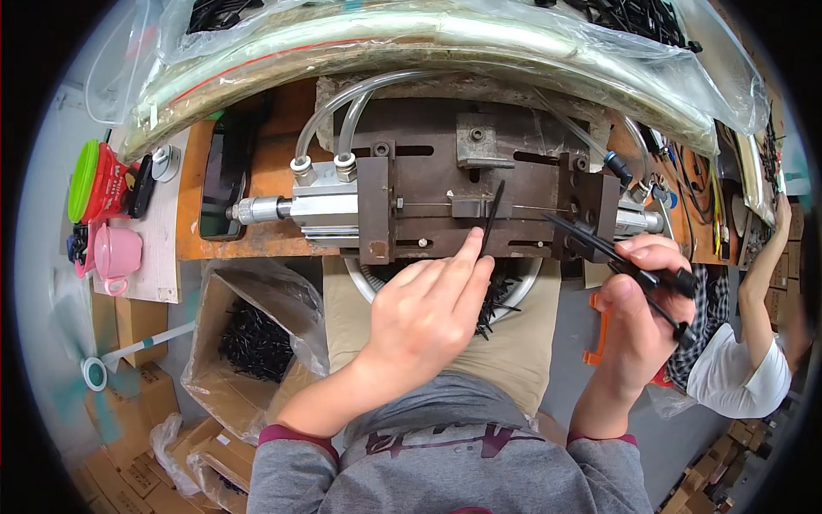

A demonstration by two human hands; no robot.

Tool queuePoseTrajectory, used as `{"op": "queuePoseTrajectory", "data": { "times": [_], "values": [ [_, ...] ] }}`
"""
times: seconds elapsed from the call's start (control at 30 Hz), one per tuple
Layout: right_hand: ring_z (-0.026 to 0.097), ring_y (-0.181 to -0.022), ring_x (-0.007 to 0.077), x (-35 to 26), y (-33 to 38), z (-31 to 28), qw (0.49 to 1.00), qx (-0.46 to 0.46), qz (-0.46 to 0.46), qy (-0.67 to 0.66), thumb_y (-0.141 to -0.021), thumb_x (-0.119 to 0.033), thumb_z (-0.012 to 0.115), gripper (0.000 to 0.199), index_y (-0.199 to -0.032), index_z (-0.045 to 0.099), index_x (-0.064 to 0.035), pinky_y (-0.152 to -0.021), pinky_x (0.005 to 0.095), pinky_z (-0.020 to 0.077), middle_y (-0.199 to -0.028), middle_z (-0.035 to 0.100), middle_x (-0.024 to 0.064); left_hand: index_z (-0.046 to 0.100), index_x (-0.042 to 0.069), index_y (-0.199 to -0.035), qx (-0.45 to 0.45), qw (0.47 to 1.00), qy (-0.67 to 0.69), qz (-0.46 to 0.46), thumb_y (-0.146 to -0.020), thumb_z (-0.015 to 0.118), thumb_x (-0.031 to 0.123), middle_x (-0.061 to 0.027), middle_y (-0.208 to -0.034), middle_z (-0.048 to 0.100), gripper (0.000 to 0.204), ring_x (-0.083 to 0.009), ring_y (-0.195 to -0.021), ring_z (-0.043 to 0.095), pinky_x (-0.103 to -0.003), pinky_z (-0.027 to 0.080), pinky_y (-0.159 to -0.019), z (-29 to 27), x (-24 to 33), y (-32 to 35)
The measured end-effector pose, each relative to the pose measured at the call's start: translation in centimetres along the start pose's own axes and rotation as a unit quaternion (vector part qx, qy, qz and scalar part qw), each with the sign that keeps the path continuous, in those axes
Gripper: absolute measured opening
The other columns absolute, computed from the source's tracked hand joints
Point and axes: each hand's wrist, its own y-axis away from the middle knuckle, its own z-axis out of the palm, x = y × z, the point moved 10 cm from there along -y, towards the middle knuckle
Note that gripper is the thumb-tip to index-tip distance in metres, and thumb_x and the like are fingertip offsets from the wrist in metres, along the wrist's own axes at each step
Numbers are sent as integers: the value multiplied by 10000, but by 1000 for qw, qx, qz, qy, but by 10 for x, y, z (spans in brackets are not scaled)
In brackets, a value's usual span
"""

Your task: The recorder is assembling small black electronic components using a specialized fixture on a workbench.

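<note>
My right hand (638, 304) is closed around several black pointed rods with knobbed ends (591, 240); their tips point left toward a dark metal fixture (428, 233). My left hand (432, 304) has its fingers stretched out over the fixture's front edge. A single thin black rod (495, 206) slants up beside its index fingertip; the left thumb is hidden, and whether the fingers grip this rod is unclear. Behind it sits a small metal block (467, 208) at the fixture's middle, with a thin shaft on each side. Below my fingers, a white-rimmed bowl (524, 300) holds black rods.
Silver air cylinders (325, 212) with clear hoses flank the fixture. A phone (224, 184) lies left, near a pink cup (116, 255). Plastic-lined boxes (205, 364) of black pieces stand on the floor. A plastic-wrapped curved ledge (428, 43) spans the back. Another person (741, 377) sits at right.
</note>
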Motion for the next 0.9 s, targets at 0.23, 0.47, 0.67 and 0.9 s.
{"op": "queuePoseTrajectory", "data": {
  "times": [0.23, 0.47, 0.67, 0.9],
  "values": [
    [627, -930, 224, -17, 8, 11, 984, 11, -100, 144, -670, -3, 823, 326, -950, 657, 5, -847, 323, 497, -984, 658, 141, 676, -31, -1004, 5, 996, 70, -62, -729, 766, -4, -140, -1014, 661, 291, -237, -787, 686, -315, 560, -637, -4, 2, -1],
    [628, -938, 221, -15, 9, 15, 985, 9, -91, 143, -686, 2, 818, 324, -967, 655, -7, -851, 322, 496, -991, 661, 134, 685, -39, -991, 11, 992, 92, -85, -703, 767, -19, -193, -1176, 647, 300, -214, -722, 680, -307, 557, -629, -6, -6, 1],
    [633, -935, 225, -16, 10, 17, 980, 1, -109, 169, -693, 0, 817, 317, -965, 656, -13, -846, 323, 498, -998, 665, 130, 704, -24, -948, -5, 999, -36, -12, -691, 752, 59, -172, -1180, 668, 275, -167, -663, 653, -266, 514, -596, -4, 5, -5],
    [659, -932, 228, -26, 18, 20, 958, -4, -172, 231, -696, 26, 828, 398, -1039, 634, -31, -811, 316, 536, -998, 674, 138, 705, -19, -934, -16, 997, -71, 4, -699, 746, 84, -164, -1162, 677, 260, -157, -604, 620, -266, 499, -593, -3, 8, -15]
  ]
}}
